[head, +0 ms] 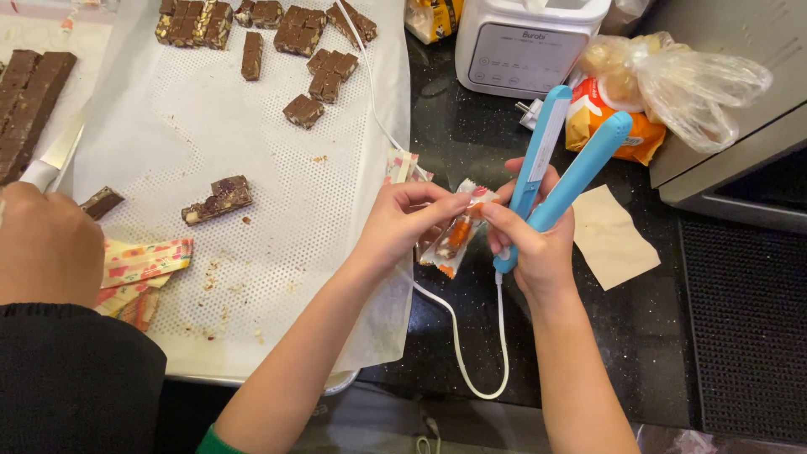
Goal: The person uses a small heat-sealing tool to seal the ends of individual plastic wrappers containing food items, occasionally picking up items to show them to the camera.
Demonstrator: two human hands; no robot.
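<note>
Candy wrapper (454,238) sits pinched between left hand (395,225) and right hand (538,248) above the dark tabletop (471,134); right fingers also grip a blue sealer (559,164), prongs apart.

A small patterned wrapper (455,236), seemingly filled, is held beside open blue sealing tongs (561,160).

One blue heat sealer (565,164), one wrapped candy (456,238), two hands.

Dark speckled countertop (471,143), perhaps stone.
</note>
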